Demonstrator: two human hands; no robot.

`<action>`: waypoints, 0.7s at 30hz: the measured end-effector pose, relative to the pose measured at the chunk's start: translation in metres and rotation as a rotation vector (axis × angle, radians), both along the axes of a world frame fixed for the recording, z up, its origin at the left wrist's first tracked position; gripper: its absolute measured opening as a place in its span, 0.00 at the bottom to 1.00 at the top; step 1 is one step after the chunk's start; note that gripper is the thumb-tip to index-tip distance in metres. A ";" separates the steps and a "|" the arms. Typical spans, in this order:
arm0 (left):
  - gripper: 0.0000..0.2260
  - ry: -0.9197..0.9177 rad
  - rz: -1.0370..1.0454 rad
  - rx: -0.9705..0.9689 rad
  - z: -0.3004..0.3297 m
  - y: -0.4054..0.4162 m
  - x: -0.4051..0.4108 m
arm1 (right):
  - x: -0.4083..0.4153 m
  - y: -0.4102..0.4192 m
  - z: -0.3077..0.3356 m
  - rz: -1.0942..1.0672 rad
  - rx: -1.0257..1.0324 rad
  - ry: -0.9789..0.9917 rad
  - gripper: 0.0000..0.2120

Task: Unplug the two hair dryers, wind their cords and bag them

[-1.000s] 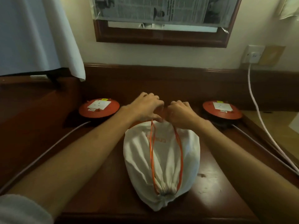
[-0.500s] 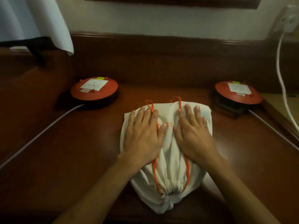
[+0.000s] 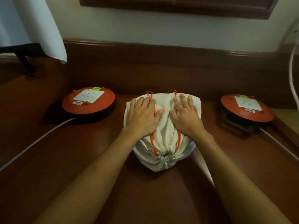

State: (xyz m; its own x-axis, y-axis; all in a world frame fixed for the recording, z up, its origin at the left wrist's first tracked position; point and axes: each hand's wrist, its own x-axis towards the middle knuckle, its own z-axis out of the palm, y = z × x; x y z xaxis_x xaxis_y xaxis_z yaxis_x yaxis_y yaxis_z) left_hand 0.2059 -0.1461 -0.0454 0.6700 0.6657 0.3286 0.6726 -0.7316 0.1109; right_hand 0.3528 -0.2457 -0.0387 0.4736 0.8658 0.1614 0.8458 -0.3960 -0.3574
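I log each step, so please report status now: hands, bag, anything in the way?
Left hand and right hand flat on bag, gripping nothing. Bag cinched shut, orange cords on top. Socket reels either side, clear of it.

Little text can be read. On the left orange reel (image 3: 88, 101), a small white sticker (image 3: 77, 102) at the front edge of the socket plate starts w/ "S", maybe "Safety"; rest too blurred. Yellow tag (image 3: 97, 88) above the plate: print not legible. Right orange reel (image 3: 246, 107) has a similar white sticker (image 3: 249, 110), unreadable. The white bag (image 3: 163, 143) carries faint orange letters between the hands, not legible.
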 end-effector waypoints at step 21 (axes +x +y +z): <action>0.28 -0.154 0.000 -0.041 -0.001 0.061 0.038 | 0.042 0.051 -0.003 0.012 0.114 0.145 0.31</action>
